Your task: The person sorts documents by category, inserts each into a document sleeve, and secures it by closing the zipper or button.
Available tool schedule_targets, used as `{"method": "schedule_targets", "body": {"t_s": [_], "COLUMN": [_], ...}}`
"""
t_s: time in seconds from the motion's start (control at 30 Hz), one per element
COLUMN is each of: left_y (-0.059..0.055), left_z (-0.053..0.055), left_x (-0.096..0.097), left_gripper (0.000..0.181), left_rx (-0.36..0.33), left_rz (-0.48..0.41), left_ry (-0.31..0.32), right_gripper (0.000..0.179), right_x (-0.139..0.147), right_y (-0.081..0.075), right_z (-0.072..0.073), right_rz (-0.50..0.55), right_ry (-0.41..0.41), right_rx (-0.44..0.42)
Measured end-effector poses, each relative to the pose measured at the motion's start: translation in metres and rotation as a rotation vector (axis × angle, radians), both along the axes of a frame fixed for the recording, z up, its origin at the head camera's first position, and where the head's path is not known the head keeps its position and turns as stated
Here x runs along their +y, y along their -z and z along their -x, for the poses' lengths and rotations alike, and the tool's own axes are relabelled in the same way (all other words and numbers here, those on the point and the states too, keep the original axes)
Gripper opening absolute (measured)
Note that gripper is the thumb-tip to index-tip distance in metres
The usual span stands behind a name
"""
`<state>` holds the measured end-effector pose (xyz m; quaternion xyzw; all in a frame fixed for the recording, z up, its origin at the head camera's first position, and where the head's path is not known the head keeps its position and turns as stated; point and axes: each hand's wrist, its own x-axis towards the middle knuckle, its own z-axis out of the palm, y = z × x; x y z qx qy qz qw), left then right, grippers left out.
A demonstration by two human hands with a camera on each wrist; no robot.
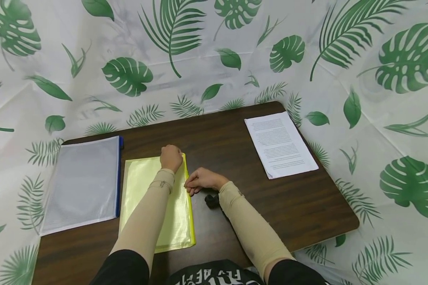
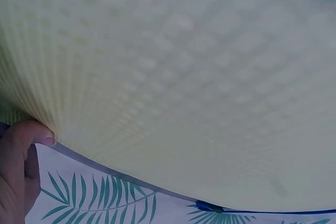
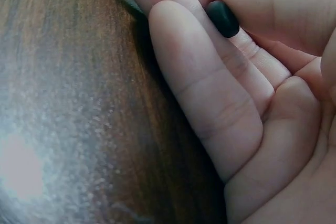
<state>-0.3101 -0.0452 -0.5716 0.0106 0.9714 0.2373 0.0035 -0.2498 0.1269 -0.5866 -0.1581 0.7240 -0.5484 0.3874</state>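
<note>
A yellow mesh zipper pouch (image 1: 141, 184) lies on the table, its bright yellow zipper edge along the right side. At its upper right corner, my left hand (image 1: 171, 158) grips the pouch. The left wrist view has the pouch surface (image 2: 199, 119) filling most of the picture, with the thumb (image 2: 39, 134) pressed on its edge. Beside the middle of the zipper edge is my right hand (image 1: 204, 180). Seen from the right wrist, its thumb and fingers pinch a small dark zipper pull (image 3: 223, 18); the other fingers are curled.
Left of the yellow pouch lies a clear mesh pouch (image 1: 85, 182) with a blue zipper edge. A stack of printed paper (image 1: 281, 145) sits at the right of the brown table (image 1: 221, 134). Under my right wrist is a small black device (image 1: 212, 201). A leaf-patterned curtain stands behind.
</note>
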Motion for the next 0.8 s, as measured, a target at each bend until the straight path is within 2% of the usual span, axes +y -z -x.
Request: {"method": "schedule_targets", "body": {"t_s": [0.37,0.8], "left_y": [-0.0041,-0.0085], "left_z": [-0.0049,-0.0078], "left_x": [0.0002,0.0014], "left_gripper": [0.027,0.023], "left_rx": [0.041,0.044], "left_rz": [-0.017,-0.022], "left_ry": [-0.004,-0.011], "right_gripper": [0.017,0.017], "right_x": [0.0005,0.0015], "right_y": [0.0005,0.0013], "right_z": [-0.0046,-0.0052], "right_rz": [-0.013,0.000], "right_ry": [-0.048,-0.038], "right_rx": [0.005,0.000]}}
